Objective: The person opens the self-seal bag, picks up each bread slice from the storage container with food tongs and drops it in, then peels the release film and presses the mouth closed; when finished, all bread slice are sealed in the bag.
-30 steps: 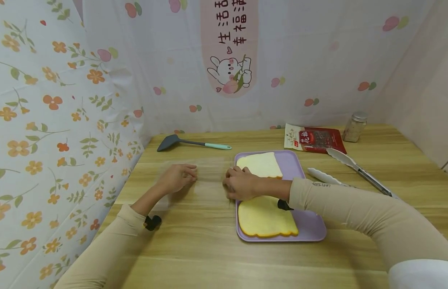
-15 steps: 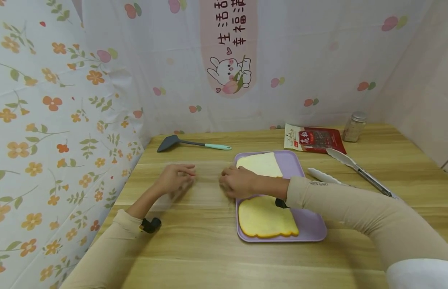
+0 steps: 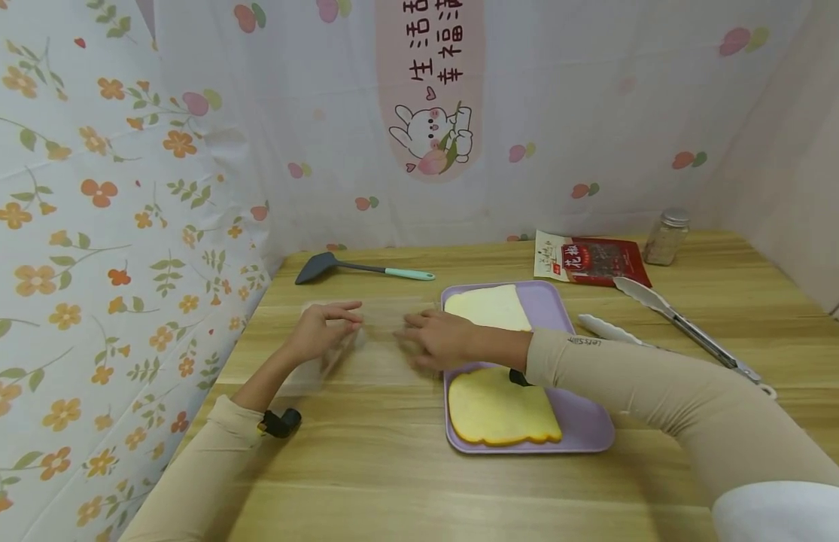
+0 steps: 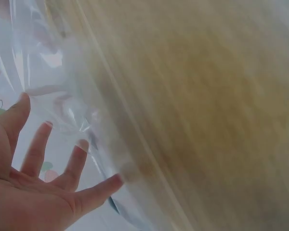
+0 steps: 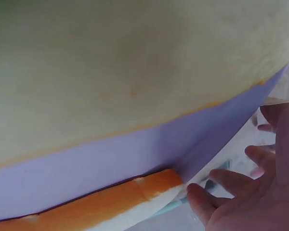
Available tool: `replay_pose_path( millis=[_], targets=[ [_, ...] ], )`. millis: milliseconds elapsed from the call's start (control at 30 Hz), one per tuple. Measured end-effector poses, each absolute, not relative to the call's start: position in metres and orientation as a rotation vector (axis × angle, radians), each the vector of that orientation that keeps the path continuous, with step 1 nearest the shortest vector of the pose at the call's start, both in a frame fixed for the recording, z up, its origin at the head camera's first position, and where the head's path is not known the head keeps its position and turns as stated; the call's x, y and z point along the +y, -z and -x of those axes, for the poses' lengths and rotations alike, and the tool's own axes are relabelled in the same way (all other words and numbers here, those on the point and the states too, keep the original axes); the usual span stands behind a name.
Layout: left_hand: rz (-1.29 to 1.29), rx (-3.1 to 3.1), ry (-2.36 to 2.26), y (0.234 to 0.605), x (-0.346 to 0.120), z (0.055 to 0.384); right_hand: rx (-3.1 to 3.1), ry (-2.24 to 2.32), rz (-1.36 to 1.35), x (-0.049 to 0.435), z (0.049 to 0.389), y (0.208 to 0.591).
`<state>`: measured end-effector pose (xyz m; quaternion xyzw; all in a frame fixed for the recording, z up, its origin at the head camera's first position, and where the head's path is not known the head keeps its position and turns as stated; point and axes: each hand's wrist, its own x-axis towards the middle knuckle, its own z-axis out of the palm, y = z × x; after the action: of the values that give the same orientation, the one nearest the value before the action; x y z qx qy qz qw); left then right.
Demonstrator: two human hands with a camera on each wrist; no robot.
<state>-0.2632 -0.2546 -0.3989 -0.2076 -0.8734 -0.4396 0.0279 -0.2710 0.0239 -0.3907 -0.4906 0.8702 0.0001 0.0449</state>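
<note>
A clear plastic sheet or bag [image 3: 385, 365] lies on the wooden table between the two hands; its edges are hard to make out. My left hand [image 3: 317, 331] is at its left side, and in the left wrist view the spread fingers of the left hand [image 4: 48, 178] touch the crinkled plastic [image 4: 58, 103]. Over the left edge of the purple tray [image 3: 585, 429] reaches my right hand [image 3: 442, 339], fingers extended toward the plastic. Two bread slices rest on that tray: the far slice [image 3: 490, 305] is partly covered by the right hand, the near slice [image 3: 503, 406] lies below the wrist.
A spatula [image 3: 365, 267] with a mint handle lies at the back left. Behind the tray are a red seasoning packet [image 3: 595, 260] and a glass jar [image 3: 666, 239]. Metal tongs [image 3: 690, 327] lie right of the tray, partly under the right sleeve. Patterned curtains border the table.
My right hand has moved slightly left, and its curled fingers have straightened and spread. My left hand has shifted a little left and away from me, its fingers also looser. Tray and bread stay put.
</note>
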Motion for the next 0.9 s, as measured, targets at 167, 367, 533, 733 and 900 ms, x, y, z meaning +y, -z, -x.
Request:
replay_pose_path(
  millis=[167,367,533,733,900],
  targets=[
    [0.636,-2.685,1.368,0.396,-0.256,0.263,2.646,-0.037,1.478,0.025,0.271,0.391],
    [0.642,-2.684,1.377,0.382,-0.255,0.258,2.62,-0.083,1.396,0.026,0.27,0.389],
    [0.596,-2.794,1.348,0.379,-0.254,0.258,2.636,-0.068,1.39,0.023,0.271,0.387],
    [0.635,-2.953,1.063,0.388,-0.258,0.262,2.608,-0.063,1.308,0.017,0.27,0.388],
    [0.643,-3.035,0.796,0.388,-0.271,0.261,2.597,-0.097,1.3,0.017,0.269,0.388]
  ],
)
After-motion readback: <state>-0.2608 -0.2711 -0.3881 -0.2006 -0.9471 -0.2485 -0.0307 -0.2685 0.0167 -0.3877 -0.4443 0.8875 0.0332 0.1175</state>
